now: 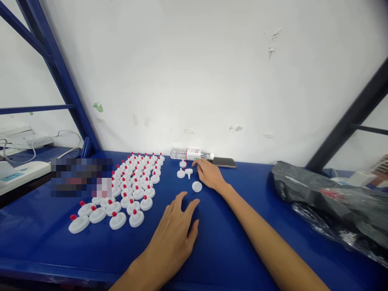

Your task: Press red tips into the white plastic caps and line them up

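My left hand (pixel 174 232) hovers over or rests on the blue table, fingers apart and bent, with nothing in it. Just beyond its fingertips a round white cap (pixel 197 186) lies with its ringed face up. My right hand (pixel 209 174) reaches farther back, fingers bent and slightly apart, seemingly holding nothing. Close to its fingertips is a white cap on its side (pixel 188 171), spout toward me. Beside that are two white caps, a nearer one (pixel 181 173) and a farther one (pixel 182 163). Many white caps with red tips (pixel 136 218) stand in rows at the left.
Against the wall lie a clear plastic bottle (pixel 193 154) and a dark phone (pixel 224 162). A grey plastic bag (pixel 321 190) covers the right side. At far left are a white power strip (pixel 21 173) and a blurred-out patch. Blue frame posts (pixel 60 72) rise at the left.
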### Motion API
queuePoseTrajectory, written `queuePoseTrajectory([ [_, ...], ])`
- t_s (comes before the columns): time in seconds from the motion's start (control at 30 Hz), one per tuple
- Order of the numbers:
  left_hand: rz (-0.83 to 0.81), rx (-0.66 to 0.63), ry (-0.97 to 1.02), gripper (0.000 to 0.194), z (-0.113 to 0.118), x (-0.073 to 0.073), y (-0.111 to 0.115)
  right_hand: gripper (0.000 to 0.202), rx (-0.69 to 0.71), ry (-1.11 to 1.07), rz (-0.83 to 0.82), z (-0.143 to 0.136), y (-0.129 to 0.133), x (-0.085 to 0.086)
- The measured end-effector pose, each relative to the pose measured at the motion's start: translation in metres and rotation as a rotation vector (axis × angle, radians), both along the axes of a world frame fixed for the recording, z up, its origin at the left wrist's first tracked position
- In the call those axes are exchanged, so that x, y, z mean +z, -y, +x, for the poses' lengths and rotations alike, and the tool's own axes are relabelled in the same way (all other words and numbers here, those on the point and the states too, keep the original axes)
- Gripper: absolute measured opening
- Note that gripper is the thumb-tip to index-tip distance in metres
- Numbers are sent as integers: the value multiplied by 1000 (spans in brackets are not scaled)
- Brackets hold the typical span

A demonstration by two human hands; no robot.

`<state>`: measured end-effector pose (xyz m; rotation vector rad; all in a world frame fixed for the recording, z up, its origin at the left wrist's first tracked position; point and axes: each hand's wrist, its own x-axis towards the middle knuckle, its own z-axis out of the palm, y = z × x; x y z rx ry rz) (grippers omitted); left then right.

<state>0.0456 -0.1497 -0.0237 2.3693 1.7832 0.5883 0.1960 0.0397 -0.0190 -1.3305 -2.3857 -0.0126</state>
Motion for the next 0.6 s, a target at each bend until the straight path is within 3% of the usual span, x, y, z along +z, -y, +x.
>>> queuePoseTrajectory([
  [0.37, 29, 16, 45, 52, 0, -3, -1, 37, 179, -38, -21, -3, 13, 5],
  [0.6, 59, -7, 44, 59, -1, -3, 0, 46, 115, -104, -43, -9, 12, 1],
])
